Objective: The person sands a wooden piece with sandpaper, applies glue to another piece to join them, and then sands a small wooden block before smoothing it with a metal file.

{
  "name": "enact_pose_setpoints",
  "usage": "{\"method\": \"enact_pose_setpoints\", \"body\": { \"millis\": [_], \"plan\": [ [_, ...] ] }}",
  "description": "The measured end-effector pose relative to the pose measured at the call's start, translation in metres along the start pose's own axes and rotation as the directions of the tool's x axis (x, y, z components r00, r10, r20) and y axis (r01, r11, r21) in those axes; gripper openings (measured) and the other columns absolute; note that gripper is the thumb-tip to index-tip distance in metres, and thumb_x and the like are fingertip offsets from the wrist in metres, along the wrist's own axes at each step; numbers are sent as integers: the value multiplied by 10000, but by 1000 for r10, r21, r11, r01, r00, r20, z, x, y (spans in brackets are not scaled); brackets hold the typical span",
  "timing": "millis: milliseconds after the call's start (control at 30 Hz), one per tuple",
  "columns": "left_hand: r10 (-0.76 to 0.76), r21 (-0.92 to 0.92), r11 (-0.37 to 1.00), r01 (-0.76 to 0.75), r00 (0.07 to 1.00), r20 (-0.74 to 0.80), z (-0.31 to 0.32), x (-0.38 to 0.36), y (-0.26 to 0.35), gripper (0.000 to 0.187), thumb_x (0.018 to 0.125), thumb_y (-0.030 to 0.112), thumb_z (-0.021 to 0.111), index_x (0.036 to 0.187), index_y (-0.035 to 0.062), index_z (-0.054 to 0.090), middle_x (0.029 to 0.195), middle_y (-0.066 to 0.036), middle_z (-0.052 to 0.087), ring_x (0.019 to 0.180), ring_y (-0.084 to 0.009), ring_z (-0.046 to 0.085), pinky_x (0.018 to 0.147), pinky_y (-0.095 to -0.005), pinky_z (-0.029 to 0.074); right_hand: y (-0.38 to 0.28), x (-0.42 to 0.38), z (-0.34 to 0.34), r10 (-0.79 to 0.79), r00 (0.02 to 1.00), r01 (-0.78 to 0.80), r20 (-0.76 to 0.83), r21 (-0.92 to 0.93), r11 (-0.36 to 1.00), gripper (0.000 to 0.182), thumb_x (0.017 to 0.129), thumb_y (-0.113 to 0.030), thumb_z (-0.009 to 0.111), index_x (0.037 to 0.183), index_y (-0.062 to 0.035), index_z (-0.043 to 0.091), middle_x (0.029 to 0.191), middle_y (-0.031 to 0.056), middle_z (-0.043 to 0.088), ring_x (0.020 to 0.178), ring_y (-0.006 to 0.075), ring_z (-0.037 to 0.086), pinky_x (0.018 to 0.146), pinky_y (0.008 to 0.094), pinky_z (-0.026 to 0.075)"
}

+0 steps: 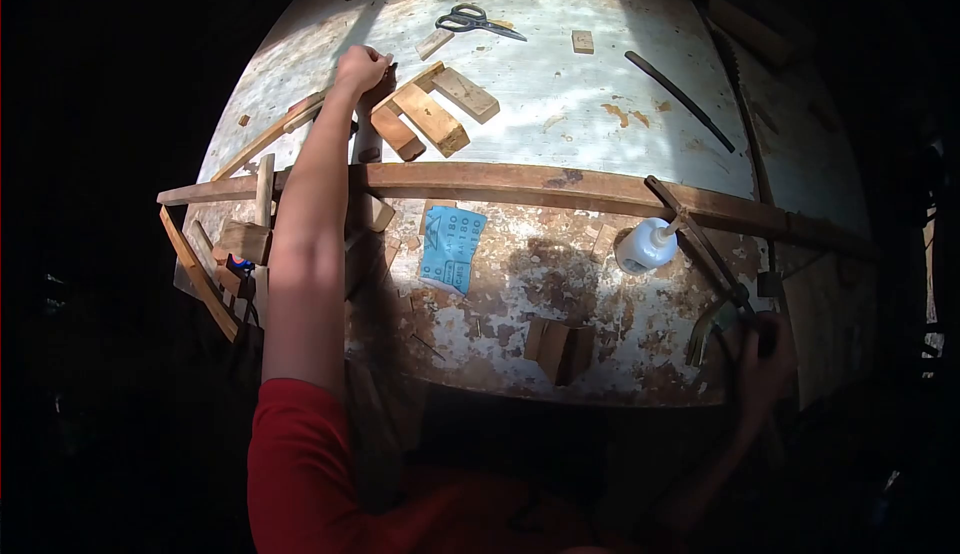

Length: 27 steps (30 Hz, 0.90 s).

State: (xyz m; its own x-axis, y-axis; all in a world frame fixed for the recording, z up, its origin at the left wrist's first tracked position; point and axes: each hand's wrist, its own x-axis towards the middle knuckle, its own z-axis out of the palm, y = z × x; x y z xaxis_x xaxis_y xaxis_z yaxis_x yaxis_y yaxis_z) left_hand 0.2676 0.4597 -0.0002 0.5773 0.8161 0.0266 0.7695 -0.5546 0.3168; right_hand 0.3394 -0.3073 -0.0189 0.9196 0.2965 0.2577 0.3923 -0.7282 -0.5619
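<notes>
My left hand (362, 67) reaches far over the pale tabletop, fingers curled together; what they hold, if anything, cannot be made out. Just right of it lie several small wood blocks (430, 117) against a thin strip. In shadow at the lower right, my right hand (768, 359) is closed at the lower end of a long, narrow dark tool (705, 246), whose upper end rests over a wooden beam (520, 184). Beside that tool stands a white bottle (648, 247). A blue sandpaper sheet (453, 247) lies on the near side of the beam.
Scissors (480, 22), a small wood block (582, 42) and a dark bar (680, 101) lie on the far side. Near the front edge sits a wooden piece (558, 350). Wood offcuts (243, 241) crowd the left end. The beam crosses the whole table.
</notes>
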Motion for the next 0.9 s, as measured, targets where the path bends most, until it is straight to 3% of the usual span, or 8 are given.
{"method": "enact_pose_setpoints", "body": {
  "millis": [100, 167, 300, 433, 500, 567, 633, 900],
  "plan": [
    [191, -610, 782, -129, 981, 36, -21, -28, 19, 389, 988, 357, 784, 1156, 6, 769, 1108, -96, 797, 957, -197, 762, 845, -353, 612, 0, 1, 1, -11, 1000, 11, -17, -2, 1000, 216, 935, -8, 662, 1149, -12, 690, 1064, 158, 738, 1037, 290, 733, 925, 391, 549],
    [319, -706, 685, -180, 945, 70, -44, -69, 40, 339, 1023, 299, 760, 1166, -8, 757, 1084, -95, 789, 962, -160, 750, 819, -309, 610, -5, 1, 2, -29, 999, 29, -40, 15, 999, 157, 950, 0, 650, 1103, -2, 683, 1029, 144, 739, 1002, 245, 734, 892, 369, 550],
    [512, -819, 507, -269, 858, 35, -67, -185, 65, 305, 1014, 187, 760, 1224, -32, 722, 1114, -94, 768, 994, -151, 745, 894, -287, 600, 4, 2, 1, -9, 1000, 9, -11, -2, 1000, 226, 948, -35, 668, 1171, -25, 701, 1090, 154, 750, 1049, 284, 739, 937, 400, 553],
    [573, -818, 521, -245, 810, 123, -51, -317, 71, 236, 974, 66, 775, 1194, -10, 737, 1133, -82, 761, 1064, -143, 716, 961, -293, 571, 6, 2, 4, -27, 999, 27, -44, -6, 1000, 198, 969, -77, 678, 1159, -26, 704, 1067, 146, 756, 1040, 275, 741, 924, 386, 552],
    [704, -702, 511, -496, 710, 11, -38, -367, 78, 201, 908, 10, 801, 1106, 3, 772, 1111, -100, 760, 1095, -190, 715, 963, -335, 558, 8, 2, 6, -30, 999, 29, -44, -15, 999, 194, 975, -86, 683, 1159, -32, 707, 1058, 139, 757, 1029, 261, 740, 915, 375, 551],
    [658, -705, 532, -468, 753, -3, -17, -407, 81, 188, 879, 8, 824, 1061, 5, 778, 1040, -119, 772, 958, -229, 733, 886, -351, 566, 1, 3, 5, -19, 999, 18, -42, -18, 1000, 194, 974, -87, 686, 1160, -36, 707, 1056, 135, 758, 1017, 249, 741, 909, 370, 552],
    [699, -670, 471, -574, 706, -114, 5, -421, 85, 201, 855, 6, 835, 1051, 12, 786, 990, -125, 774, 932, -259, 741, 847, -365, 571, 1, 1, 5, -36, 997, 33, -64, -53, 998, 177, 971, -92, 694, 1139, -39, 714, 1037, 130, 758, 988, 229, 743, 889, 364, 554],
    [664, -706, 484, -517, 742, -89, 44, -441, 91, 225, 824, 28, 857, 1043, 30, 802, 973, -108, 781, 924, -246, 735, 832, -364, 559, -1, 4, 6, -86, 994, 82, -74, -56, 995, 160, 967, -92, 701, 1116, -37, 724, 995, 124, 771, 940, 223, 757, 850, 358, 560]
  ]
}}
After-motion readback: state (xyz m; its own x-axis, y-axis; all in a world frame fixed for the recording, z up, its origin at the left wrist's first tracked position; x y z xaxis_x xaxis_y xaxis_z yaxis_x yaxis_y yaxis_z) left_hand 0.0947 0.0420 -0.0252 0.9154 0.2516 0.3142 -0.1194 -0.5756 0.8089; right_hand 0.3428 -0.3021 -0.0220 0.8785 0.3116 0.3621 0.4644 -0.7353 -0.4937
